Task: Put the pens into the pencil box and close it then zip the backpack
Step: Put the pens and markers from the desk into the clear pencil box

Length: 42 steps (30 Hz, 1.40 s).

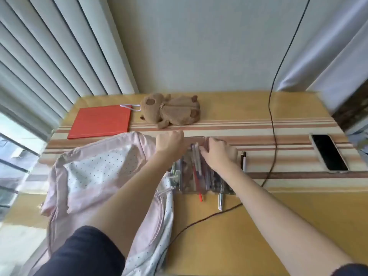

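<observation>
- Your left hand (170,143) is curled at the far left corner of the clear pencil box (201,172); the fingers are bent over the box edge, but whether they pinch it cannot be told.
- Your right hand (217,154) lies on the far right part of the box, fingers held together and pressing down on the pens (196,166) inside.
- The pencil box rests on the table (278,226), just beside the right edge of the pink backpack (95,176); the lid's position is hidden under your hands.
- A red pen (199,194) sticks out past the near edge of the box; a silver pen (220,202) does likewise to its right.
- Another dark pen (243,160) lies on the table just right of the box.
- The backpack lies open, its dotted lining exposed.
- Further back: a red folder (100,121) and a brown plush toy (171,110); a phone (328,152) lies to the right; a dark cable (272,120) crosses the table.
</observation>
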Motion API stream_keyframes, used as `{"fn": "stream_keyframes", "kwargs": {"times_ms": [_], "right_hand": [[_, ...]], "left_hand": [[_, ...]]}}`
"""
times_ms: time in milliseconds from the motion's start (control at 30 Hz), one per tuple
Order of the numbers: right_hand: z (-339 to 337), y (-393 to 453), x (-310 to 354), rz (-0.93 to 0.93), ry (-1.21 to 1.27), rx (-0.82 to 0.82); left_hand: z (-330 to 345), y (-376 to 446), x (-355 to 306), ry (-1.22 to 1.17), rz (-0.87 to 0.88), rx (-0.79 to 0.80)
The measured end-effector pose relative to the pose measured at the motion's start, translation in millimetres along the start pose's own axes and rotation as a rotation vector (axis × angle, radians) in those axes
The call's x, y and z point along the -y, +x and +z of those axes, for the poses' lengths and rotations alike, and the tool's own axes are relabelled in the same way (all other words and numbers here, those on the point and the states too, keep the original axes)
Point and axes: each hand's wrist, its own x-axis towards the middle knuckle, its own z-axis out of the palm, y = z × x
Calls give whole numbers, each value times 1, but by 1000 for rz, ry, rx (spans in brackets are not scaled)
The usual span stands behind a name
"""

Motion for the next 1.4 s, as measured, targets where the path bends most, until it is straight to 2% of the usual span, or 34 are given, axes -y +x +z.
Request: {"fn": "stream_keyframes", "kwargs": {"times_ms": [67,167,300,400,500,667,767,867,933,1033,1067,1133,1200,1267,1333,1400], "right_hand": [[21,1,1,77,7,3],[43,3,3,149,43,25],[52,8,3,154,86,24],[56,11,7,141,43,19],[58,12,9,131,-26,26],[43,-2,10,88,-64,3],[20,-25,19,77,-65,-60],[1,-47,30,5,-75,-112],[-6,-59,35,-65,-91,-170],[-3,-69,40,-212,-125,-364],[2,-70,41,-265,-129,-434],[10,-67,42,-373,-121,-515],[19,-59,40,-458,-36,-555],[29,-48,27,-452,181,-640],[41,-35,5,-326,426,-753],[57,-21,-22,-121,544,-737]], "left_hand": [[19,5,0,-11,-9,-22],[45,18,-1,-172,-51,-52],[80,29,-5,-268,76,-72],[99,29,-2,-366,98,-110],[100,26,0,-475,104,-164],[89,8,2,-580,116,-350],[69,-23,3,-537,120,-494],[46,-56,13,-634,78,-586],[39,-69,23,-822,20,-542],[38,-81,36,-1249,58,-228],[42,-79,40,-1344,80,-166],[46,-78,42,-1428,111,-158],[53,-79,43,-1490,99,-259],[71,-76,47,-1495,19,-390],[92,-67,58,-1556,-63,-523],[103,-60,64,-1647,-130,-617]]}}
